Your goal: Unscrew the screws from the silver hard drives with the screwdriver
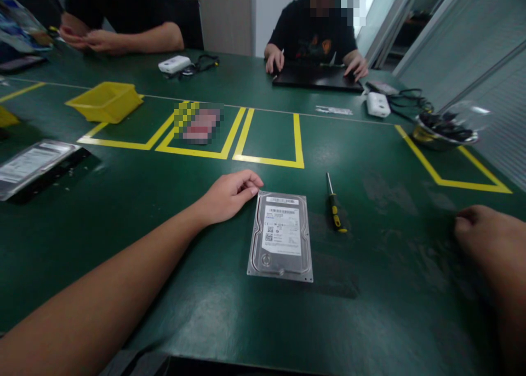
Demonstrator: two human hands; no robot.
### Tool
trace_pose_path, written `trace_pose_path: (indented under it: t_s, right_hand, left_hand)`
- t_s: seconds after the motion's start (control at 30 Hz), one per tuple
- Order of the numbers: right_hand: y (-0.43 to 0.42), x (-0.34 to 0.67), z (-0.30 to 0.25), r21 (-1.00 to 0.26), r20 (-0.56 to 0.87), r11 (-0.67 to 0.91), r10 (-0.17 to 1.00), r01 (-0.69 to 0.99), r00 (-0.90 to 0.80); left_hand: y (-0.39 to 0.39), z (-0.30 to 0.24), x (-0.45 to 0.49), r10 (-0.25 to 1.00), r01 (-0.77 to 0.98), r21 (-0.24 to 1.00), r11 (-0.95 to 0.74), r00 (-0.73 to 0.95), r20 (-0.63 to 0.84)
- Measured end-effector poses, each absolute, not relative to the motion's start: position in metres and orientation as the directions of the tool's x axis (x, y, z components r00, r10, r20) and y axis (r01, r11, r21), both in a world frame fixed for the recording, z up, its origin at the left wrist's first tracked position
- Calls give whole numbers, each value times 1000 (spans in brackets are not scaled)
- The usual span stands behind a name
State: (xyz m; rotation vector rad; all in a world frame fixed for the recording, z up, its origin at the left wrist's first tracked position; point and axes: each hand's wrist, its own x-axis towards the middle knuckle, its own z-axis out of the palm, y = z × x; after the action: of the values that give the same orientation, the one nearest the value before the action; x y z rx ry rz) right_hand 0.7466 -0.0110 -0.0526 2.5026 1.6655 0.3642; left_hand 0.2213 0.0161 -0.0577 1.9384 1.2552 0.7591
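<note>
A silver hard drive (281, 239) with a white printed label lies flat on the green table, its label side up. My left hand (232, 196) rests on the table at the drive's upper left corner. Its fingers are slightly bent, with the thumb a little apart from them and close against that corner; nothing shows in its grasp. To the right of the drive lies a screwdriver (335, 209) with a black and yellow handle, its shaft pointing away from me. Far to the right, my right hand (489, 233) sits on the table, apart from the tools, with curled fingers partly hidden.
A second hard drive (33, 165) lies at the left. Farther back are a yellow bin (106, 103), yellow tape outlines (269, 161), a bowl of dark pieces (446, 129) and white adapters (377, 104) with cables. Across the table, one person's hands touch a black flat panel (316, 79); another person sits left.
</note>
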Motion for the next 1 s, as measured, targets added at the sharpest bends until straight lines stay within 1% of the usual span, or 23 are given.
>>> trace_pose_path:
  t_s: [0.1,0.4,0.63,0.8,1.0]
  right_hand:
    - [-10,737,-47,281,109,-463,886,841,451]
    - [-5,712,-32,222,9,-544,831,810,556]
    - [-2,705,-29,235,-43,-556,814,797,580]
    - [1,716,-37,167,-29,-522,845,836,533]
    - [6,720,-39,104,-5,-552,832,827,555]
  left_hand:
    - [16,-58,221,929,523,801,-290,355,104]
    - [16,-58,222,930,523,805,-279,356,91]
    - [18,-60,221,928,520,805,-284,361,94]
    - [17,-59,222,930,541,790,-288,353,98]
    - [16,-56,222,933,551,784,-287,347,98]
